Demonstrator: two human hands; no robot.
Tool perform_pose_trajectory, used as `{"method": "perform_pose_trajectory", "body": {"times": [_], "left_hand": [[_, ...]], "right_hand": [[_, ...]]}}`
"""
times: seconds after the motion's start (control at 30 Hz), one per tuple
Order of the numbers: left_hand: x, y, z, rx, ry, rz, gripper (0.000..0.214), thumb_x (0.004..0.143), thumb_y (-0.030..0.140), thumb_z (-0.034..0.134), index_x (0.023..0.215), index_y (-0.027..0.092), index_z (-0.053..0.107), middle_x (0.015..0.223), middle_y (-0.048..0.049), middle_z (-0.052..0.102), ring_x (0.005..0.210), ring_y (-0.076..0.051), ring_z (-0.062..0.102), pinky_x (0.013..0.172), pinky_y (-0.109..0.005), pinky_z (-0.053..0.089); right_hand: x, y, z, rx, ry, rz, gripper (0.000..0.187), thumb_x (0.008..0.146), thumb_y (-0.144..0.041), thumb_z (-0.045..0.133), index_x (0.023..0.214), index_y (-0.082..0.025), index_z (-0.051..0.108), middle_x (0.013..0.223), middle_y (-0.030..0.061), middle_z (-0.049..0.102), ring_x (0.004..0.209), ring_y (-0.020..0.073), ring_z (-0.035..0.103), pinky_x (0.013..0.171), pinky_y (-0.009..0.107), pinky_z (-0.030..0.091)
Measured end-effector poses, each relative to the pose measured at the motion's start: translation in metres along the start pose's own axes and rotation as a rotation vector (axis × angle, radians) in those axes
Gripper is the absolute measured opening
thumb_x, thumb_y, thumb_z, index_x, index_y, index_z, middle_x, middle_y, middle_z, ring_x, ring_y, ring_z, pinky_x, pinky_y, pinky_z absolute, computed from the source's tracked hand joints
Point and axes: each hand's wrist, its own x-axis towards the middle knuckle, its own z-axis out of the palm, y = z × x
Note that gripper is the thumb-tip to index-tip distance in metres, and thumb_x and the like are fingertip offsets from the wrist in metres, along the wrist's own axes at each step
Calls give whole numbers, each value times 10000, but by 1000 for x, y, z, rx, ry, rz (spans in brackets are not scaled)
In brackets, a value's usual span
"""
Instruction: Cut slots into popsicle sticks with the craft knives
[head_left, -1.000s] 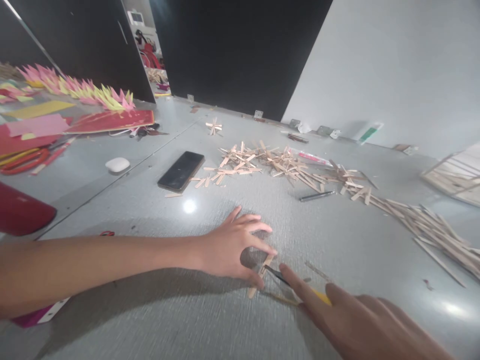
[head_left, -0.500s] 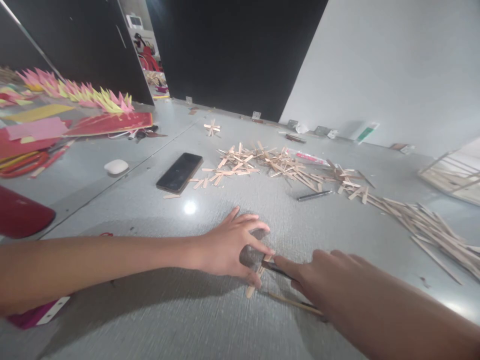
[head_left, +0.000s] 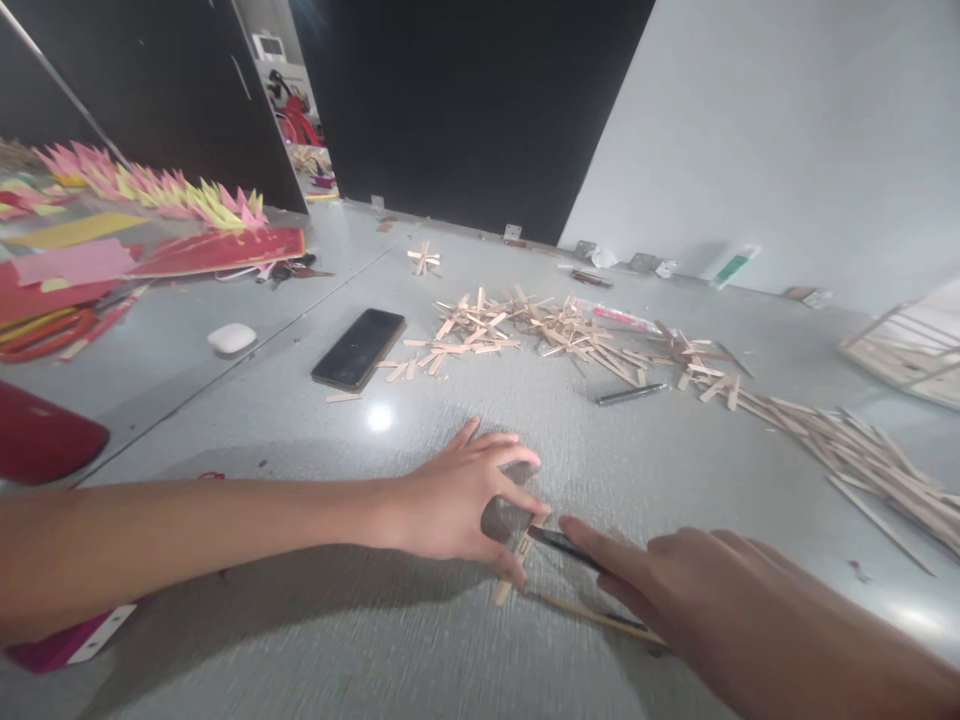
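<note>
In the head view, a short flat wooden craft stick (head_left: 503,590) lies slantwise on the grey table. My left hand (head_left: 469,500) pins it with the thumb near one end and the index fingertip at the other, while the remaining fingers spread over the tabletop. A small dark-edged rectangular mark shows midway along the stick; whether it is cut through I cannot tell. My right hand (head_left: 675,580) is closed round a craft knife (head_left: 564,545), index finger stretched along it, with the blade tip at the stick's right edge. Another thin strip of wood (head_left: 592,615) lies under my right hand.
Beyond my hands lie a pile of cut sticks (head_left: 487,325), a phone (head_left: 358,348) and a dark pen-like tool (head_left: 631,393). Long sticks (head_left: 862,460) are heaped at right. A white case (head_left: 232,338), a red cylinder (head_left: 45,435) and coloured paper (head_left: 75,260) sit at left.
My right hand and the knife have shifted slightly right and toward me, uncovering more of the mark on the stick. My left hand keeps nearly the same place.
</note>
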Motion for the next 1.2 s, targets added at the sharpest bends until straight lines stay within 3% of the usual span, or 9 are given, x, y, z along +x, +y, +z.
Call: {"method": "perform_pose_trajectory", "body": {"times": [0.17,0.4,0.63,0.9,1.07,1.2], "left_hand": [[-1,0,0,5,8,16,603,805,685,769,1307,356,714,1580,-67,455,1548,-394,234,1220,-708,-31],[-1,0,-1,4,4,15,600,813,696,754,1308,360,712,1579,-76,457,1553,-376,229,1222,-701,-28],[-2,1,-2,-12,-11,2,608,820,688,754,1327,359,701,1595,-64,439,1557,-385,220,1229,-688,-57],[-1,2,-2,-7,-6,-6,617,805,701,758,1319,363,707,1586,-60,448,1561,-396,204,1233,-685,-42],[-1,3,-3,-12,-1,0,608,809,682,768,1318,355,711,1575,-76,457,1547,-375,248,1231,-677,-44],[-1,3,-3,-33,6,-6,602,795,666,791,1306,357,719,1565,-74,470,1542,-381,254,1230,-673,-51]], "right_hand": [[12,-7,-2,-59,17,-141,711,611,49,526,1262,-219,626,552,-76,543,387,114,576,406,225,306],[10,-13,-2,-141,-30,-97,754,602,28,536,1313,-212,610,544,-78,502,384,130,548,420,236,287],[9,-12,-3,-158,41,-145,746,613,20,526,1326,-187,598,537,-74,522,366,139,556,392,242,306],[18,-25,-11,-72,51,-69,613,667,52,523,1183,-233,689,646,-49,655,489,129,634,474,271,376],[34,-33,-27,-62,-125,-62,357,636,61,568,768,-240,705,605,-42,644,465,132,593,477,302,311],[40,-36,-29,-75,-143,-72,316,618,43,603,717,-248,680,577,-49,625,457,136,569,479,313,277]]}}
